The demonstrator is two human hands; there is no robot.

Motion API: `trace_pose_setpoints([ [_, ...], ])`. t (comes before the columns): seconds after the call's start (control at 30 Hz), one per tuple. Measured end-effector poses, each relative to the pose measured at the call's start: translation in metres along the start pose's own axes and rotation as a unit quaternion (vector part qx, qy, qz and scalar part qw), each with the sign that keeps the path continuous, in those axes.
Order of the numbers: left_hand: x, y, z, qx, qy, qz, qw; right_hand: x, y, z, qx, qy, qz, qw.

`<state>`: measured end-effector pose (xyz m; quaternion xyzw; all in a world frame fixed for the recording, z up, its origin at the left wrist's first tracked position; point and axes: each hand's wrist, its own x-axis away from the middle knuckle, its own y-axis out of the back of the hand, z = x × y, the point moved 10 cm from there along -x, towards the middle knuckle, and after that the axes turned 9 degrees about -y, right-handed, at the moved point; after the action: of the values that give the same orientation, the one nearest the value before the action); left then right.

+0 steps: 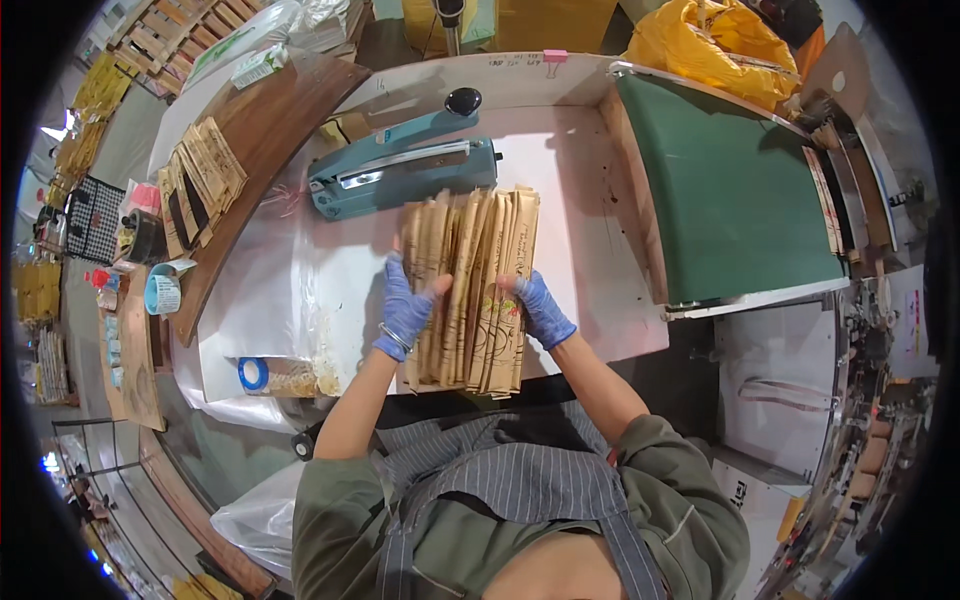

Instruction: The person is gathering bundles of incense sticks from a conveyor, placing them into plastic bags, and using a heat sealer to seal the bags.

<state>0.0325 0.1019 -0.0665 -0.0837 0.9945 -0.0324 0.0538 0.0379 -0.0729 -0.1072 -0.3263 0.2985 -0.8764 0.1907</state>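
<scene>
An upright bundle of several long, flat brown paper packets with dark print stands between my hands, over the near edge of the white worktable. My left hand, in a blue glove with the thumb tip bare, presses the bundle's left side. On its right side my right hand, gloved the same way, clasps the outermost packets with the thumb in front. The fingers behind the bundle are mostly hidden. Just beyond the packets' top ends sits a teal hand-lever heat sealer with a black knob.
Clear plastic bags lie left of the bundle, near a blue-cored tape roll. A brown wooden board carries more paper packets. To the right is a green-topped surface, with a yellow sack behind it.
</scene>
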Motion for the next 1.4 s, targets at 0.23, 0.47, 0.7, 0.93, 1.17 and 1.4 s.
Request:
trace_pose_setpoints([
  [0.23,-0.006,-0.047,-0.057,-0.472,-0.184,0.059,0.860,0.005,0.001,0.012,-0.019,0.017,-0.005,1.000],
  [0.47,-0.001,-0.074,-0.086,-0.441,-0.269,0.072,0.853,0.002,0.027,-0.003,-0.082,0.012,0.022,0.996],
  [0.7,0.002,-0.096,-0.082,-0.365,-0.267,0.046,0.890,-0.001,0.038,-0.012,-0.103,-0.015,0.073,0.992],
  [0.93,0.016,-0.099,-0.081,-0.335,-0.244,0.005,0.910,0.004,0.035,-0.008,-0.106,0.025,0.112,0.988],
  [1.17,0.060,-0.096,-0.094,-0.292,-0.327,0.016,0.898,0.058,-0.006,0.017,0.093,0.059,0.091,0.990],
  [1.4,0.100,-0.089,-0.053,-0.179,-0.256,0.180,0.933,0.109,-0.033,0.016,0.234,0.073,0.081,0.966],
])
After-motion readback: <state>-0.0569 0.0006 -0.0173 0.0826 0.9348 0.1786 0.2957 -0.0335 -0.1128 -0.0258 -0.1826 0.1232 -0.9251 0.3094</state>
